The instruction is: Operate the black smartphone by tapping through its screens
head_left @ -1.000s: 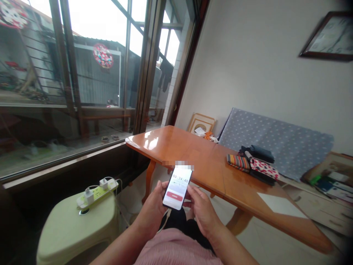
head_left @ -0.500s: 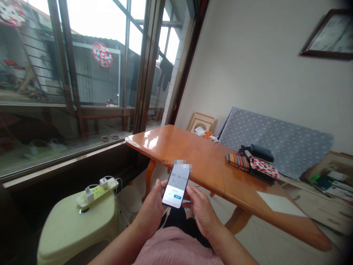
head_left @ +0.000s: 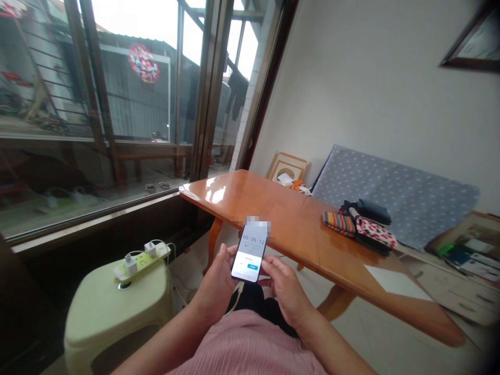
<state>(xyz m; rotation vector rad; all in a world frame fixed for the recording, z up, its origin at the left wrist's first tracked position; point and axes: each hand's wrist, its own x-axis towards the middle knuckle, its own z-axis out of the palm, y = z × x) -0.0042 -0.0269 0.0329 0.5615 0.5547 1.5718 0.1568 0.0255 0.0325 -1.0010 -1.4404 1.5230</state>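
Observation:
A black-edged phone [head_left: 250, 252] is held upright above my lap, its lit screen showing 00:35:12 over a white pop-up with a blue button. My left hand [head_left: 219, 284] grips its left edge, thumb along the side. My right hand [head_left: 285, 289] holds the lower right edge with thumb and fingers. A pale charging cable [head_left: 237, 298] runs down from the phone's bottom end. The phone hides some of the fingertips.
Beyond the phone stands a brown wooden table [head_left: 281, 208] with folded clothes [head_left: 373, 229] and a white sheet [head_left: 396, 282]. At left, a green stool [head_left: 105, 302] carries a power strip [head_left: 146, 260] with plugs and cables. Windows fill the upper left.
The view has shifted slightly, so the clock shows less and the stool appears a little further right. Both hands keep the same hold on the phone, and its screen looks unchanged.

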